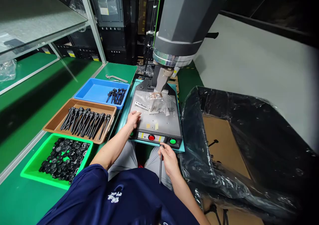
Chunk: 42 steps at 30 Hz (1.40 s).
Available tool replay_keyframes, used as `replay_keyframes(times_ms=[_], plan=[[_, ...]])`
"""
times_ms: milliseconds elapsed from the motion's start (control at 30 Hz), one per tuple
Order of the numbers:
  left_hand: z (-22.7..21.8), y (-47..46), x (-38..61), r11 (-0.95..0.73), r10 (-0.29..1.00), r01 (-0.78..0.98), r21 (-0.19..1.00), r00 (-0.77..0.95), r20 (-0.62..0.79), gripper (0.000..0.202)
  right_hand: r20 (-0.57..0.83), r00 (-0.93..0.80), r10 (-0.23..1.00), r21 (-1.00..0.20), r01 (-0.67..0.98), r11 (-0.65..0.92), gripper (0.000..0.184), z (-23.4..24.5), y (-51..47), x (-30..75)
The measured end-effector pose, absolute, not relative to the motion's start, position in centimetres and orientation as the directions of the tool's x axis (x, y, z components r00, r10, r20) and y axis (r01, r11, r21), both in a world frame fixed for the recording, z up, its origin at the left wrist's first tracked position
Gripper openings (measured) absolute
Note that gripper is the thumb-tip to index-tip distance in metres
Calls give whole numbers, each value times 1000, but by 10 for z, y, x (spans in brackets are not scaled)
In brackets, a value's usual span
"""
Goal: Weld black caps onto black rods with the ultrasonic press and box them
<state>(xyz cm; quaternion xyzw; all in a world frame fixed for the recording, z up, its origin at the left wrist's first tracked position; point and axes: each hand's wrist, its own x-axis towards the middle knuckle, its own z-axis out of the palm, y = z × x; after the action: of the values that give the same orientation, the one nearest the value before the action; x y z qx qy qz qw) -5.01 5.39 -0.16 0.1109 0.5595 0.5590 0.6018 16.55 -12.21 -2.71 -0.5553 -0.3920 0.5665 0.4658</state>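
Black thin rod (pixel 160 173) pinched tight in my R hand (pixel 169 160), just under grey metal plate (pixel 161 127) front edge; L hand (pixel 133 118) flat, open, on plate.

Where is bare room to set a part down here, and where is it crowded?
Bare: the metal plate right of the left hand; the blue tray left of its rods; the green bench left of the trays. Crowded: the green tray, the brown tray, and the plastic bag under the press.

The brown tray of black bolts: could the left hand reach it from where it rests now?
Probably yes. The left hand rests on the machine plate edge, and the brown tray lies open just beside it, nothing between.
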Motion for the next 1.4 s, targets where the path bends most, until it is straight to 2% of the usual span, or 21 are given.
replay_keyframes(times_ms=[200,467,900,1000,1100,1167,1267,1333,1400], plan=[[7,61,-52,447,817,-506,738,-105,-567,34,-290,13,957,-953,-97,-288,55,-25,-122,160],[5,62,-51,339,860,-500,797,-179,-478,41,-272,-62,960,-959,-66,-276,53,-19,-117,151],[14,26,-60,326,860,-543,774,-169,-481,21,-338,-89,937,-926,-144,-348,57,-26,-112,140],[30,24,-64,330,861,-593,734,-130,-492,16,-318,-99,943,-918,-217,-332,60,-28,-93,140],[48,25,-68,314,865,-728,610,-45,-499,12,-284,-59,957,-910,-298,-289,61,-27,-65,142],[58,25,-70,289,869,-804,521,-8,-494,14,-290,-42,956,-894,-344,-286,60,-25,-44,139],[65,21,-66,283,886,-847,450,52,-460,20,-333,-101,938,-869,-353,-346,59,-23,-17,127],[65,16,-60,288,896,-842,456,68,-440,28,-337,-155,929,-867,-334,-370,62,-21,-2,115],[63,12,-54,255,902,-814,521,6,-432,52,-302,-176,937,-882,-321,-345,70,-19,11,103]])
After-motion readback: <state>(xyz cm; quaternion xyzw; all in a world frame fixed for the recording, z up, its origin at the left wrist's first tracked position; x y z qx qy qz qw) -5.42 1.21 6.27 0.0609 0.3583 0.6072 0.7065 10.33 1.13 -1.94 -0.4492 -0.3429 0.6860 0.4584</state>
